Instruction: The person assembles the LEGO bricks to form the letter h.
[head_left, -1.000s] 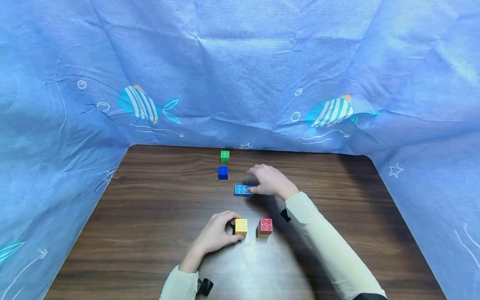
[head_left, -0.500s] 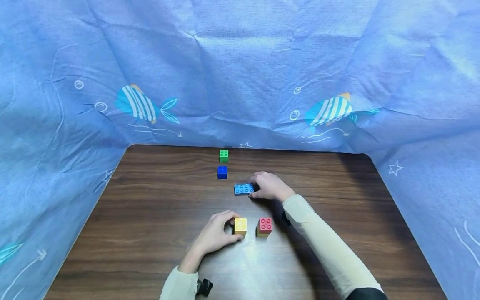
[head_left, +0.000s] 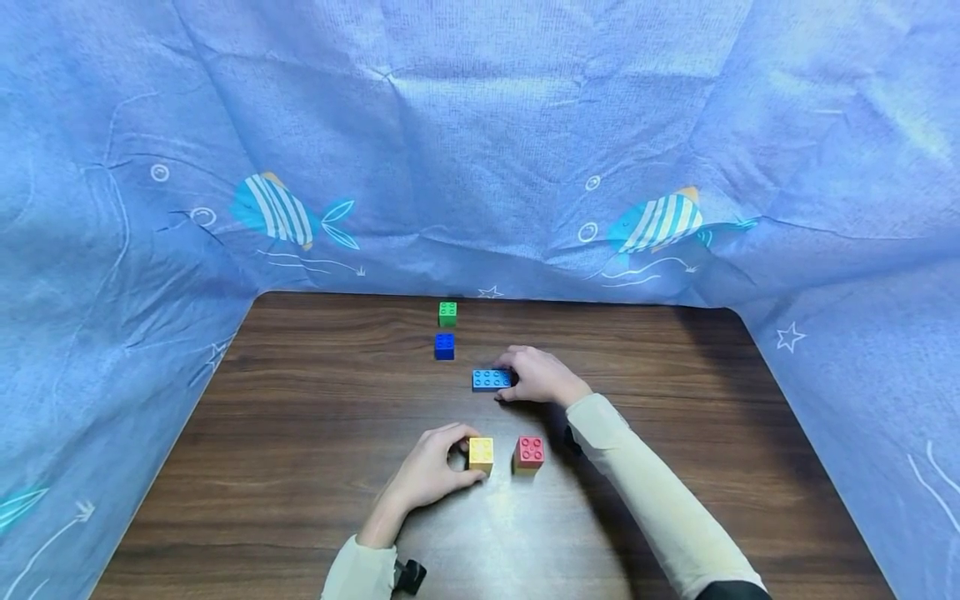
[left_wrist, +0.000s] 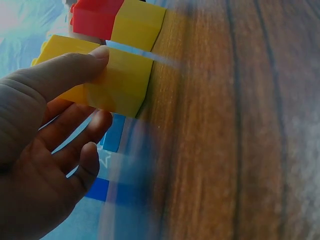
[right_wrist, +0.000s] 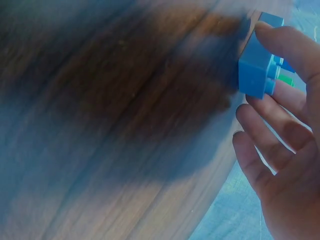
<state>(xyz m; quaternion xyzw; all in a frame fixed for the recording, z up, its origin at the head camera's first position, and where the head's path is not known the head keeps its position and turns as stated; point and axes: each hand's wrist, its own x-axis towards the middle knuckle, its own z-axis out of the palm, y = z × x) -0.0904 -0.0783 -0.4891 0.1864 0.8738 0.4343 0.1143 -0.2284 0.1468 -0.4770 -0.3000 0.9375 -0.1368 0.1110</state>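
My left hand holds a yellow building block stack on the table, thumb on the near side and fingers behind. In the left wrist view the thumb lies across the yellow stack's side. Just right of it stands a red block on top of a yellow one. Farther back, my right hand grips the right end of a long light blue block with two rows of studs. Seen from the right wrist, the thumb presses one long side of that blue block.
A dark blue block and a green block stand in a row behind and left of the light blue one. The brown wooden table is bordered by blue fish-print cloth at the back and sides.
My right hand has come down onto the light blue block and taken hold of its right end. The block has shifted slightly right. My left hand has stayed on the yellow stack.
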